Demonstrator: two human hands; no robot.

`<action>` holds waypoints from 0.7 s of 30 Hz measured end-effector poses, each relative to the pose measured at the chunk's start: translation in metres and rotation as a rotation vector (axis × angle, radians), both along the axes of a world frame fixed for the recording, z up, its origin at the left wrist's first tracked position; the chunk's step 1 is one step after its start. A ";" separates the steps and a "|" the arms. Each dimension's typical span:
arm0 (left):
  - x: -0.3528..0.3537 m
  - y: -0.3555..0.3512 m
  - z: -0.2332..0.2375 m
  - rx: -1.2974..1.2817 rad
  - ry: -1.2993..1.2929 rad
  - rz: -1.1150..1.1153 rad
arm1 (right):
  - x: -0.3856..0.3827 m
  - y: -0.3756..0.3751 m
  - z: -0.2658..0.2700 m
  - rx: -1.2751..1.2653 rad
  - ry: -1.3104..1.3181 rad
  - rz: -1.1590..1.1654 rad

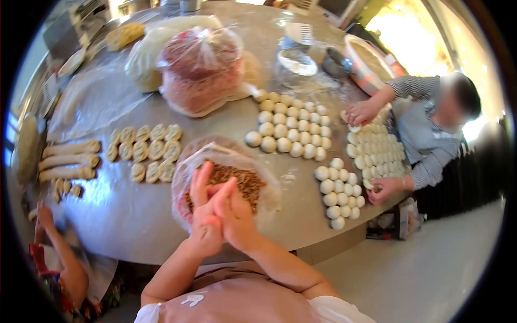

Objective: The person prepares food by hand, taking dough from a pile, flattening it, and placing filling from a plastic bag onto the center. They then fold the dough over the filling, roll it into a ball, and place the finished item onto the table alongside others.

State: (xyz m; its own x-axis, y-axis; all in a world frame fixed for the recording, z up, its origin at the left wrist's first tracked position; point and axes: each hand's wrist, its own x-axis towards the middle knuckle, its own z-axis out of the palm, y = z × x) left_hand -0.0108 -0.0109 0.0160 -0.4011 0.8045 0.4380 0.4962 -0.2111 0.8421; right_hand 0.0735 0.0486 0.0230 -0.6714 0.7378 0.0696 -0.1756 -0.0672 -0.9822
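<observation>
My left hand (204,218) and my right hand (236,218) are pressed palm to palm, closed together, fingers pointing away from me. Whatever lies between the palms, if anything, is hidden. Both hands are above a clear plastic bag (269,188) spread open on the metal table. Brown, crumbly filling (234,180) fills the bag, partly covered by my fingers. To the left of the bag are rows of cut dough pieces (141,151) with a swirled cut face. Rows of smooth white dough balls (292,124) lie beyond it to the right, with another group (339,191) nearer the table edge.
Tied bags of pink mixture (199,75) stand at the back. Dough rolls (70,160) lie left, near another person's arm (62,247). On the right, a co-worker's hands (363,113) touch more dough balls (374,145). A flour bowl (297,63) and a tub (369,59) sit behind.
</observation>
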 end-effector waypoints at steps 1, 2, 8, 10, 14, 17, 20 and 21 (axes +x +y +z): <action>0.001 -0.001 0.000 -0.072 -0.074 -0.040 | 0.001 0.000 -0.001 0.026 -0.087 -0.044; 0.005 0.001 0.003 -0.022 -0.173 -0.018 | 0.002 0.002 0.000 0.048 -0.170 -0.080; 0.015 0.009 0.011 0.148 -0.768 0.014 | 0.005 0.017 0.013 0.193 -0.161 -0.229; 0.000 0.007 0.005 0.060 -0.931 -0.173 | 0.005 0.019 0.022 0.422 -0.177 -0.149; 0.015 0.006 0.013 -0.029 -0.875 -0.258 | -0.002 0.022 0.003 0.610 -0.134 -0.075; 0.026 -0.001 0.002 -0.069 -0.757 -0.265 | -0.009 0.046 0.003 0.441 -0.233 -0.304; 0.030 0.008 0.017 0.011 -0.875 -0.198 | -0.016 0.039 0.002 0.439 -0.081 -0.147; 0.029 0.015 0.022 0.053 -0.866 -0.128 | -0.011 0.030 0.020 0.350 -0.022 -0.058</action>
State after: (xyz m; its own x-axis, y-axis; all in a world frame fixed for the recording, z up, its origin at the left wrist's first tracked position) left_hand 0.0185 0.0039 0.0384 -0.5177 0.8535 0.0595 -0.3429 -0.2707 0.8995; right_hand 0.0625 0.0782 0.0434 -0.6329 0.7092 0.3106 -0.1476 0.2832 -0.9476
